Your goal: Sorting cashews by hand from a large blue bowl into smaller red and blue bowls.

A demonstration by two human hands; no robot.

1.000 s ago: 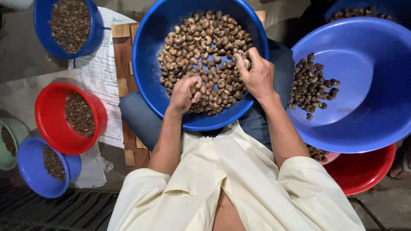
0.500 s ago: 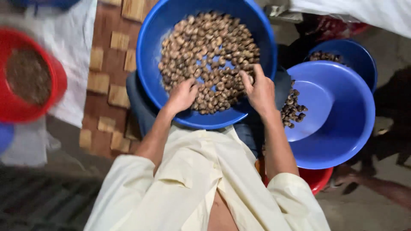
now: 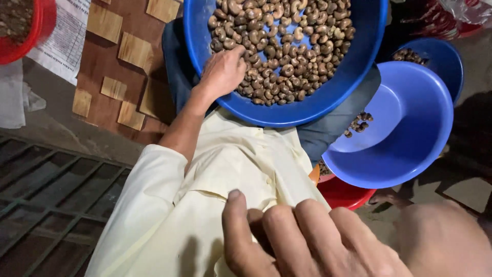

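Observation:
A large blue bowl (image 3: 287, 115) full of brown cashew nuts (image 3: 287, 46) rests on my lap. My left hand (image 3: 223, 72) lies on the nuts at the bowl's near left side, fingers curled down among them; whether it grips any is hidden. My right hand (image 3: 307, 241) is raised very close to the camera at the bottom, fingers stretched out side by side, holding nothing. Below it is my cream shirt (image 3: 230, 164).
A second blue bowl (image 3: 410, 128) tilts at the right with a few nuts (image 3: 359, 123), over a red bowl (image 3: 343, 195). A smaller blue bowl (image 3: 441, 59) sits behind. Left: a wooden board (image 3: 113, 66), printed paper (image 3: 61, 41), a red bowl (image 3: 31, 25), a floor grate (image 3: 46, 205).
My right hand has left the big bowl and come up close to the camera. The view has swung left and down. My left hand stays on the nuts.

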